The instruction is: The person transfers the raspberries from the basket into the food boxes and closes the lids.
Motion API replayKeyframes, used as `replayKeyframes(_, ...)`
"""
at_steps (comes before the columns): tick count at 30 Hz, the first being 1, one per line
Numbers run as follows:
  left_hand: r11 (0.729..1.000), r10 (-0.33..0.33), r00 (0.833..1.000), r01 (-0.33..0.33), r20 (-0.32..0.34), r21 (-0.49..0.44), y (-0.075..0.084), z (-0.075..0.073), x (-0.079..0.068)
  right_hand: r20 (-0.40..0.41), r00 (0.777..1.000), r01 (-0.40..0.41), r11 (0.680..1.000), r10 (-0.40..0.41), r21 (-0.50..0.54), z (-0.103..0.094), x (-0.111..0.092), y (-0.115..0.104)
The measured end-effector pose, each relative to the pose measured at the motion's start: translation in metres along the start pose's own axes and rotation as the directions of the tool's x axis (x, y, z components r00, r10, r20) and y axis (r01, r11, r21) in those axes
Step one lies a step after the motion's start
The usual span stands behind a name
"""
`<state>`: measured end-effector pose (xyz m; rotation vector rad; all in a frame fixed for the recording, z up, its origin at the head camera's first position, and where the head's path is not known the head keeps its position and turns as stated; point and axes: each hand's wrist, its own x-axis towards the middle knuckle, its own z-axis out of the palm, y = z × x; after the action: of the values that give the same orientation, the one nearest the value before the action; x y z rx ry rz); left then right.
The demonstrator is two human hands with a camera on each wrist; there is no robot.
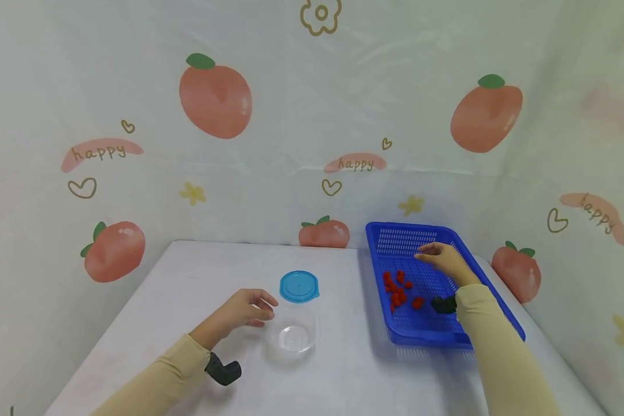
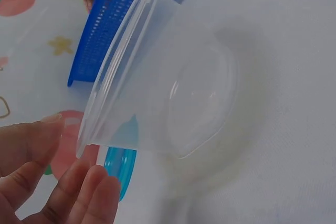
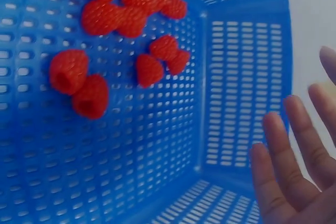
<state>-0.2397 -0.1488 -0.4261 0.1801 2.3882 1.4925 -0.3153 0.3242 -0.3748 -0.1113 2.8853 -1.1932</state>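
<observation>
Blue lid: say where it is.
In the head view, the blue lid lies on the white table, just beyond the clear container, left of the blue basket.

"happy" thrice, on pink patches of white backdrop.

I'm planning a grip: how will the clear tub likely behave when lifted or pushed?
The clear tub is probably light for its size: its see-through wall looks thin and no contents show. Squeezed, it may flex slightly, with nothing inside to brace it. Pushed low, it would likely slide, since it stands upright on the table.
</observation>
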Motion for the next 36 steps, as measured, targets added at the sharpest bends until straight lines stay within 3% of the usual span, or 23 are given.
replayKeyframes(9,0.999,-0.033,0.999,0.033,-0.022,-0.003,-0.003,0.007,-0.001,0.166,0.983,-0.070,0.997,0.074,-0.030,0.002,-0.007,0.011)
replayKeyframes(18,0.999,-0.030,0.999,0.031,-0.022,0.012,-0.005,0.009,-0.001,0.314,0.936,-0.162,0.987,0.158,-0.011,0.006,-0.006,0.027)
replayKeyframes(29,1.000,-0.030,1.000,0.030,0.005,0.006,-0.008,0.009,0.000,0.368,0.899,-0.252,0.968,0.237,-0.007,0.013,-0.010,0.028)
replayKeyframes(36,0.999,-0.036,0.999,0.036,0.001,0.007,-0.007,0.009,-0.001,0.358,0.890,-0.290,0.956,0.282,-0.034,0.016,-0.011,0.026)
